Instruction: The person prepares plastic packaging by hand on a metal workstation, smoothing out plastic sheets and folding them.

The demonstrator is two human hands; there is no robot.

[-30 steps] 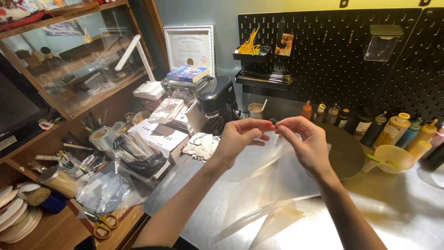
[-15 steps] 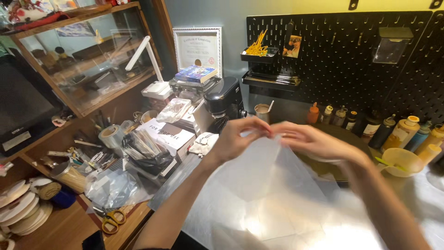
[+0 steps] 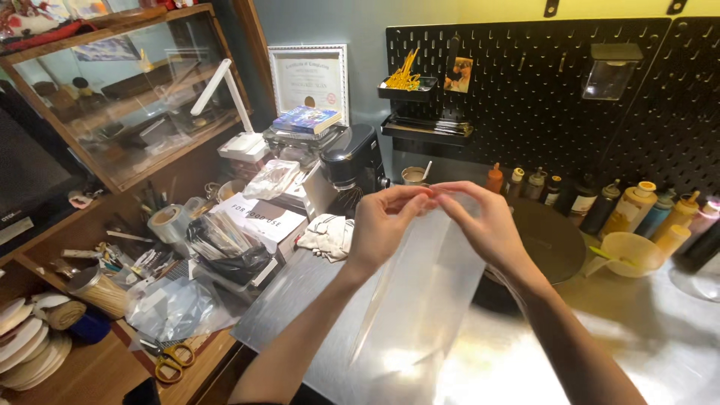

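two hands meet at the top edge of a clear plastic bag [image 3: 420,300]: our left hand [image 3: 382,225] and right hand [image 3: 484,225] each pinch it between thumb and fingertips. we'd rub the layers apart gently, we judge. it hangs glossy, see-through, long and tapered above the steel counter [image 3: 660,345].

A black pegboard [image 3: 555,82] covers the wall beyond the hands, under a yellow strip. To their left stands a wooden cabinet [image 3: 112,97] with glass doors, a framed certificate [image 3: 309,75] leaning beside it. A shiny steel counter [image 3: 300,292] spreads below, catching overhead light.
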